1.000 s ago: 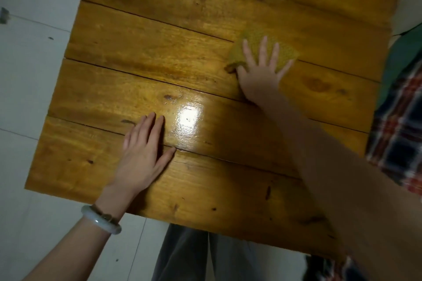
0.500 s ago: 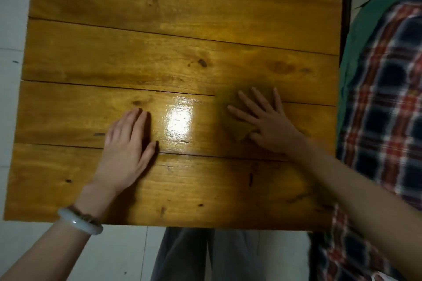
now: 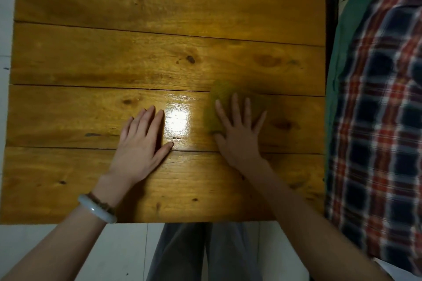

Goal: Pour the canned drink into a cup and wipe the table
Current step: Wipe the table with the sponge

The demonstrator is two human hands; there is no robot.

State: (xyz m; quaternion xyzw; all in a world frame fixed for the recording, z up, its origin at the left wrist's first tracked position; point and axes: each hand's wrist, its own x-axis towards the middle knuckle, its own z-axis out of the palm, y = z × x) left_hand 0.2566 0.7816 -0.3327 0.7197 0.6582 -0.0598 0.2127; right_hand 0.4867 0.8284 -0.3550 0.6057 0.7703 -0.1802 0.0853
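on the table [image 3: 68, 52], yellow cloth [image 3: 219, 98] under right hand [image 3: 237, 139], grip flat and spread, left hand [image 3: 139, 143] flat nearby

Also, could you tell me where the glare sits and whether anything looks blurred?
Head view: a bright glare patch sits on the varnished wooden table between the hands; the yellow-green cloth under the right hand is soft with motion blur; the left hand looks sharp.

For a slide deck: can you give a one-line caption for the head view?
Right hand presses a yellow-green cloth on the wooden table; left hand rests flat nearby.
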